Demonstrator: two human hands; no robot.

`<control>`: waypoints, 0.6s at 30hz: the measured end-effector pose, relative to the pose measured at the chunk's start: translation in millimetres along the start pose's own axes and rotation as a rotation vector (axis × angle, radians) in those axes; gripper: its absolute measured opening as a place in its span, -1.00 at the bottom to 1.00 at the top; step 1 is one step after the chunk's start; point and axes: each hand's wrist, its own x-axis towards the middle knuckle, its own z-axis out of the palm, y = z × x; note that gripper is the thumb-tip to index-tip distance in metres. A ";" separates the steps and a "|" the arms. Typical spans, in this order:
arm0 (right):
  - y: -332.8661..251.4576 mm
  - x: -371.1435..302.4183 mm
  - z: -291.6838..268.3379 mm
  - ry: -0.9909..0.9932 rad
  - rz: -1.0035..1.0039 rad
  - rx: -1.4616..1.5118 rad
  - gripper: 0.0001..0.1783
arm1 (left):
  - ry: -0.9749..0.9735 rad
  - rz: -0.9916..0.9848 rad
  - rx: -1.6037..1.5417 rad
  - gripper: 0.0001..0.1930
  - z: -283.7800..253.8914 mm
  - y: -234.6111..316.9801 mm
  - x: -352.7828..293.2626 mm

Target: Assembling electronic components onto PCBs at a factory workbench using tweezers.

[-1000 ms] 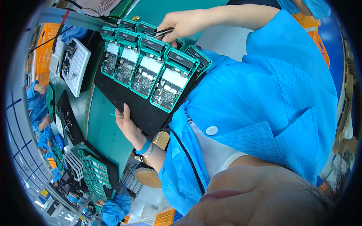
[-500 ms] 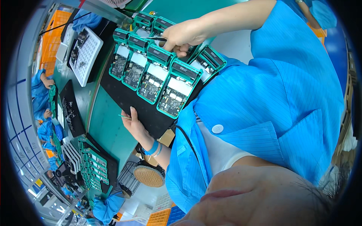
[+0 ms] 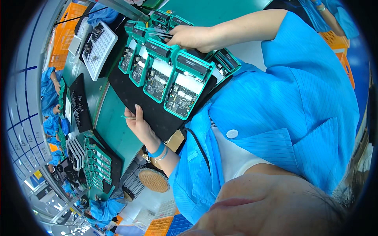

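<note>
My right hand (image 3: 191, 38) reaches over the trays, fingers closed round a slim dark tool with a light tip, which looks like tweezers (image 3: 161, 34). Beneath and around it, several green trays (image 3: 160, 100) stand in rows on a black mat (image 3: 157, 117). Each front tray holds a dark circuit board (image 3: 179, 101), a white panel (image 3: 188, 84) and a black block (image 3: 192, 64). Off the mat's left edge, my left hand (image 3: 138, 125) pinches a thin green strip (image 3: 128, 117) between its fingers. The right hand partly hides the rear trays.
A white perforated tray (image 3: 103, 51) with dark parts stands on the green bench (image 3: 118, 114). Co-workers in blue (image 3: 49, 92) work along the far side, by another group of green trays (image 3: 98, 167). A woven stool (image 3: 154, 180) stands below the bench edge.
The whole view has shifted slightly. My right hand and the tweezers have moved a little left across the rear trays. My left hand still holds the green strip near the mat's edge.
</note>
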 end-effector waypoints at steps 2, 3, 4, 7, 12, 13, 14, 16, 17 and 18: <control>-0.9 -7.8 3.9 0.067 -0.129 0.054 -0.76 | -0.021 -0.008 -0.015 -0.68 5.4 5.9 -2.1; -11.2 -18.8 0.6 0.056 -0.167 -0.026 -0.77 | -0.023 -0.010 -0.033 -0.68 9.4 12.3 -2.2; -13.8 -21.1 -2.0 0.067 -0.205 0.013 -0.77 | -0.027 -0.013 -0.052 -0.68 14.7 18.7 -1.3; -52.8 -34.8 -31.9 0.057 -0.254 0.172 -0.73 | -0.118 0.007 -0.119 -0.66 62.5 63.7 10.6; -82.0 -54.1 -123.9 0.237 -0.336 -0.195 -0.78 | -0.186 0.181 -0.090 -0.67 128.7 76.7 31.0; -90.4 -71.2 -135.5 0.188 -0.315 -0.191 -0.77 | -0.212 0.226 -0.048 -0.73 142.8 80.1 34.2; -88.7 -72.4 -180.9 0.215 -0.228 -0.213 -0.78 | -0.281 0.191 -0.031 -0.75 162.5 79.0 39.7; -80.7 -84.2 -173.9 0.306 -0.443 -0.108 -0.79 | -0.334 0.120 -0.003 -0.83 166.0 71.5 52.3; -80.9 -92.8 -185.9 0.258 -0.426 -0.236 -0.77 | -0.386 0.087 -0.025 -0.84 177.1 67.5 56.0; -78.4 -92.4 -209.2 0.433 -0.392 -0.488 -0.76 | -0.391 0.098 -0.061 -0.81 198.2 62.8 57.9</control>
